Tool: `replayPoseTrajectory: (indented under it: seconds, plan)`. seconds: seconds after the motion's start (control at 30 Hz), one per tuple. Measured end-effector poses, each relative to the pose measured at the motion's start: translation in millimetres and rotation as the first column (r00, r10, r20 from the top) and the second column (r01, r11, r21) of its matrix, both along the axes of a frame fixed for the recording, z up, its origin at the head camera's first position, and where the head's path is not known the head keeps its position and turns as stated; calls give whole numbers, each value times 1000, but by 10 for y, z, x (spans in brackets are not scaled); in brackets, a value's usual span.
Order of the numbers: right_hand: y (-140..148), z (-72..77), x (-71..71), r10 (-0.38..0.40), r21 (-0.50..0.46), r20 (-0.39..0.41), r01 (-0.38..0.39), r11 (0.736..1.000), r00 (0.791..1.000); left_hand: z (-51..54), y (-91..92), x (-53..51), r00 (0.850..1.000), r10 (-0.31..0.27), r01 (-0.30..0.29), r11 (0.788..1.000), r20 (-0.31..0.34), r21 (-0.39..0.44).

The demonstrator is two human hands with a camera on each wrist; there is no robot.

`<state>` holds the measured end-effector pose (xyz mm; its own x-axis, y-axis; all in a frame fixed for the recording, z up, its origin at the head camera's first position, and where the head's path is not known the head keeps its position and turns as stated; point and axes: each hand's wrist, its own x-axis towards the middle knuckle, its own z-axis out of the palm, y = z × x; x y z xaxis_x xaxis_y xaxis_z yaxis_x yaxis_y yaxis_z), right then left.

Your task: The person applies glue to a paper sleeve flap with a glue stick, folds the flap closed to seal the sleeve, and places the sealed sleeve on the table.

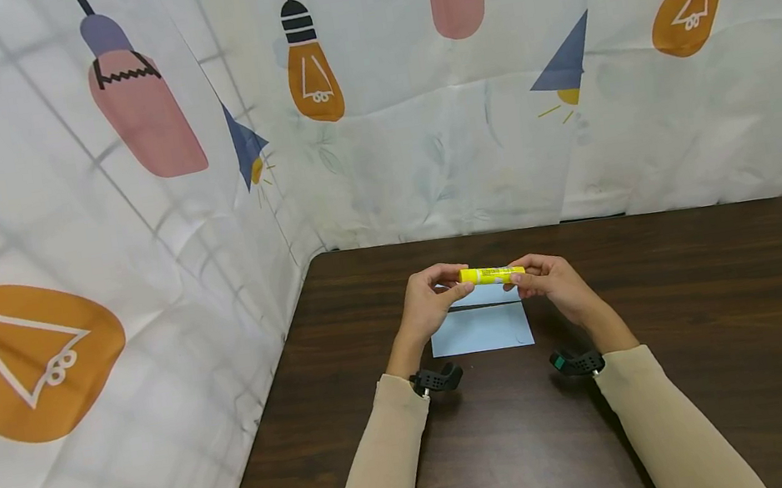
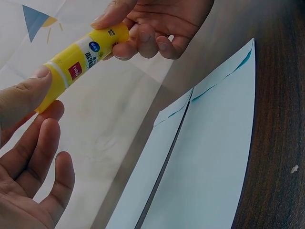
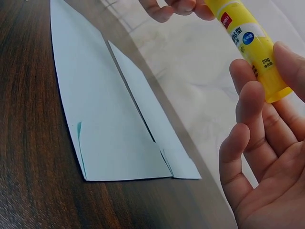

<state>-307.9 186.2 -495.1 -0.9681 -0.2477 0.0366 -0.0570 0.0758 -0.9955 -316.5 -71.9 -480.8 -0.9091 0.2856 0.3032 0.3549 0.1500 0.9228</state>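
A yellow glue stick (image 1: pixel 490 275) is held level between both hands above the paper. The left hand (image 1: pixel 429 302) pinches its capped end with thumb and fingers. At the opposite end, the right hand (image 1: pixel 553 285) grips the base between thumb and fingertips. A white label with a red patch shows on the glue stick (image 2: pixel 82 59) in the left wrist view, where its cap looks to be on. Beneath the hands lie two pale blue pieces of paper, the nearer paper (image 1: pixel 481 330) and the farther paper (image 1: pixel 493 294), with a narrow dark gap between them. Green-blue marks run near their short edges.
The dark wooden table (image 1: pixel 715 330) extends to both sides of the hands. Behind it and on the left hang white curtains (image 1: pixel 395 167) printed with lamps and bulbs. Each wrist carries a black strap (image 1: pixel 436 379). A small pale speck (image 2: pixel 294 169) lies on the wood.
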Motion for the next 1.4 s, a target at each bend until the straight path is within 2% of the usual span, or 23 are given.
replayPoseTrajectory:
  seconds: [0.27,0.43,0.53,0.7,0.8,1.03,1.4]
  plan:
    - [-8,-17,-7,-8,22,-10,8,1000,1000,-16,19,-13,1000,-2,2,1000,4,0]
    - [-5,-19,-5,-4,20,-21,4,1000,1000,-7,38,-7,1000,20,-20,1000,17,-17]
    - [-2,-12,-1,1,16,-25,0,1000,1000,41,51,25,999,29,-29,999,26,-30]
    - [6,-5,2,12,4,-26,-12,1000,1000,215,47,161,999,18,-17,999,32,-31]
    - [4,8,9,17,-2,-18,-17,1000,1000,256,44,199,1000,9,-9,1000,29,-26]
    - [25,-5,-6,16,-7,-14,-16,1000,1000,3,51,12,1000,23,-23,999,-4,-31]
    - [22,-29,-9,20,-7,-7,-20,1000,1000,1,46,25,1000,29,-30,999,-3,-36]
